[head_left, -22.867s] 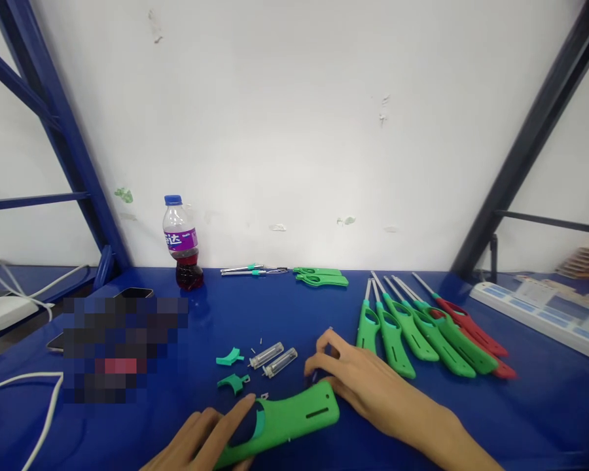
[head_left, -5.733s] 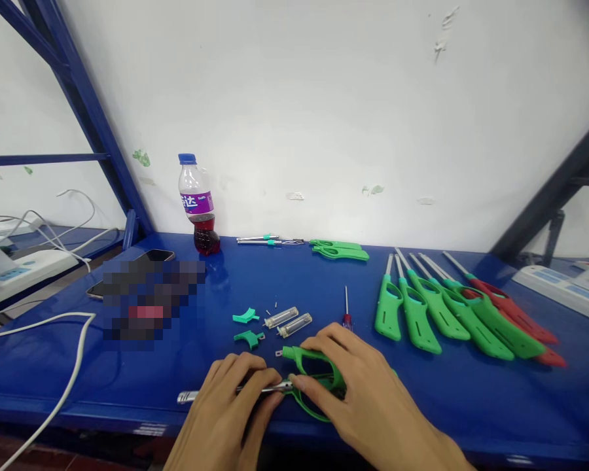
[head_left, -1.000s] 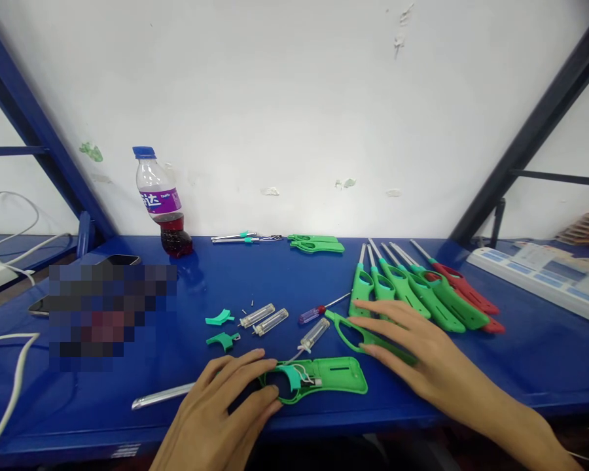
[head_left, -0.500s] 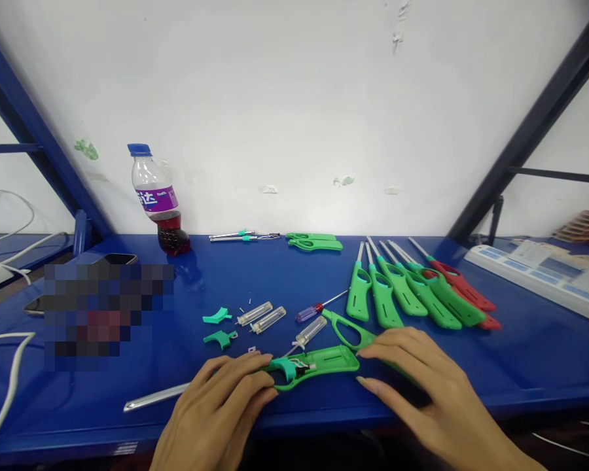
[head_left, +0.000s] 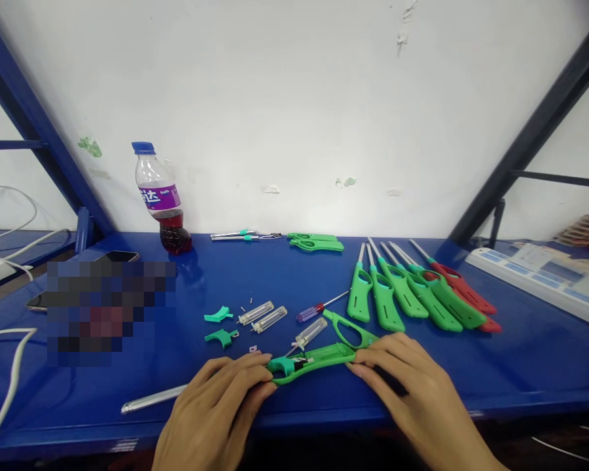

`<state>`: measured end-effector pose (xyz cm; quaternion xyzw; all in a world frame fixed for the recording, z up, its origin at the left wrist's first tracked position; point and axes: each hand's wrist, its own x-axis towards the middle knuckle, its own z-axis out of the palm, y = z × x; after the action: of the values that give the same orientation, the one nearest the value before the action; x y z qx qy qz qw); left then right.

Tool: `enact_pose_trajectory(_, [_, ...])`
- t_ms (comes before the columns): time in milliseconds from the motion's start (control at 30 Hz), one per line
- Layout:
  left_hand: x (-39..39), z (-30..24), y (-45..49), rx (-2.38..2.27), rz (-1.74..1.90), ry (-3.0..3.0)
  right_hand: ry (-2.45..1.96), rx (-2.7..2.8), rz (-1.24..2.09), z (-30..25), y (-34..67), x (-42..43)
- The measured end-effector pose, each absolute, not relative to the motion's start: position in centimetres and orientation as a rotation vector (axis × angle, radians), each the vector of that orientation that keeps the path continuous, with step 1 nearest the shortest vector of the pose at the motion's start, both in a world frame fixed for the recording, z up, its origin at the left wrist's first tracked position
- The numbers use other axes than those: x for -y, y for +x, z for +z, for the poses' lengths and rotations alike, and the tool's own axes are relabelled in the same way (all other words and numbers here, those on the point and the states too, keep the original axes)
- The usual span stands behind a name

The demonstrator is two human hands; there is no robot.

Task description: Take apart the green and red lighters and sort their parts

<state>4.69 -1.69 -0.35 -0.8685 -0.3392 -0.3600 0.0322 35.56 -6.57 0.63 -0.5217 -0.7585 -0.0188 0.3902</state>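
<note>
Casing half [head_left: 328,358] before screwdriver [head_left: 311,313]; lighters [head_left: 389,304] right; bottle [head_left: 161,199] rear left

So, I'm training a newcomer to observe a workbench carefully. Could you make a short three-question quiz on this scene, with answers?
1. True or false: the bottle has a green cap.
2. How many clear cylinders lie on the blue table?
3. Which grip is nearer the silver tube at the front edge?
a) left
b) right

Key:
1. False; its cap is blue.
2. Three.
3. a; the left grip is next to the tube, while the right grip is at the opposite end of the green shell.
</note>
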Motion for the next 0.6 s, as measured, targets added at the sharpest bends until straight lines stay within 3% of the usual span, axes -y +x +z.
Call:
enact_pose_trajectory(300, [1.6, 0.1, 5.2, 1.002, -1.156, -2.676, -1.354, 1.912, 0.046, 1.4, 36.7, 6.8])
enact_pose_trajectory(600, [1.9, 0.6, 5.4, 0.941, -1.196, -2.641, -1.227, 1.988, 0.037, 8.1, 37.1, 4.4])
